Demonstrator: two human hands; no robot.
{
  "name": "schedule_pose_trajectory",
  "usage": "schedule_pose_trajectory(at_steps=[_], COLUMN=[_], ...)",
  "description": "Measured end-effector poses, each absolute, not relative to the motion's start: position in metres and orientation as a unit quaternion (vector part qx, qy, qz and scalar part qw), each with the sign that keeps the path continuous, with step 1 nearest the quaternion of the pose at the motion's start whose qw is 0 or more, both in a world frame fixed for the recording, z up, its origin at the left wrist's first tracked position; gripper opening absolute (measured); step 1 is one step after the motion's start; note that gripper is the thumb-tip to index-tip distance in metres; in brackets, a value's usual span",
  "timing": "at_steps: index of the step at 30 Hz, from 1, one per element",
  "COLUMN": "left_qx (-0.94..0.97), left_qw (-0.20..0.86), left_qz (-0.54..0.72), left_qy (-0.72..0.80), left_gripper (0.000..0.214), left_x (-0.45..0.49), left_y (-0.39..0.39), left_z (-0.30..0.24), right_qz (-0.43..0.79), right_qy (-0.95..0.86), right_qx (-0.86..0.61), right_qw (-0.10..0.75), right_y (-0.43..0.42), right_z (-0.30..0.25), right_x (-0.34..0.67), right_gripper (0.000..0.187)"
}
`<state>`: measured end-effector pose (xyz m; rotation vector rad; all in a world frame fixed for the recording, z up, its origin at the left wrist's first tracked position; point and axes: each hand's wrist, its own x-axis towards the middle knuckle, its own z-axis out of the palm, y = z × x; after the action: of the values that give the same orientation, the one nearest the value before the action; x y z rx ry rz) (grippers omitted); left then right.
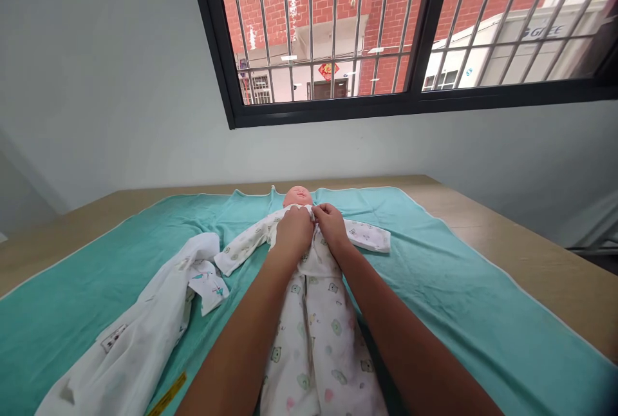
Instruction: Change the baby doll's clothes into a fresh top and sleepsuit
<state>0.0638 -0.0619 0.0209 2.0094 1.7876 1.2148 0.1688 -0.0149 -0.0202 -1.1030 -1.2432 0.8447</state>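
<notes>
A baby doll [298,196] lies on its back on a teal blanket [434,287], dressed in a white printed romper [313,332] with sleeves spread to both sides. My left hand [293,230] and my right hand [330,223] rest side by side on the doll's chest just below its chin. Both have fingers curled and pinched on the romper's front at the neckline.
A second white printed garment [145,326] lies crumpled on the blanket to the left. The blanket covers a wooden table [531,255] that stands against a white wall under a barred window [386,29].
</notes>
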Motion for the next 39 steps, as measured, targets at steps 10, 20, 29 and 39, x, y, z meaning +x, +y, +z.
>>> schedule_pose_trajectory(at_steps=[10, 20, 29, 39], left_qx=[0.668, 0.633, 0.5, 0.482], left_qw=[0.05, 0.088, 0.291, 0.328], left_qz=[0.433, 0.536, 0.595, 0.611], left_qy=[0.603, 0.552, 0.558, 0.536], left_gripper=[0.017, 0.022, 0.008, 0.013], left_x=[0.066, 0.062, 0.052, 0.05], left_y=[-0.06, -0.066, -0.053, -0.051], left_z=[0.012, 0.025, 0.024, 0.019], right_qz=[0.37, 0.393, 0.334, 0.341], right_qy=[-0.542, -0.577, -0.617, -0.648], right_qx=[-0.473, -0.409, -0.469, -0.504], right_qw=[0.588, 0.588, 0.536, 0.458], right_y=[-0.017, -0.034, -0.032, -0.028], right_z=[-0.017, 0.002, -0.001, 0.006], right_x=[0.17, 0.164, 0.162, 0.168], right_gripper=[0.015, 0.034, 0.036, 0.039])
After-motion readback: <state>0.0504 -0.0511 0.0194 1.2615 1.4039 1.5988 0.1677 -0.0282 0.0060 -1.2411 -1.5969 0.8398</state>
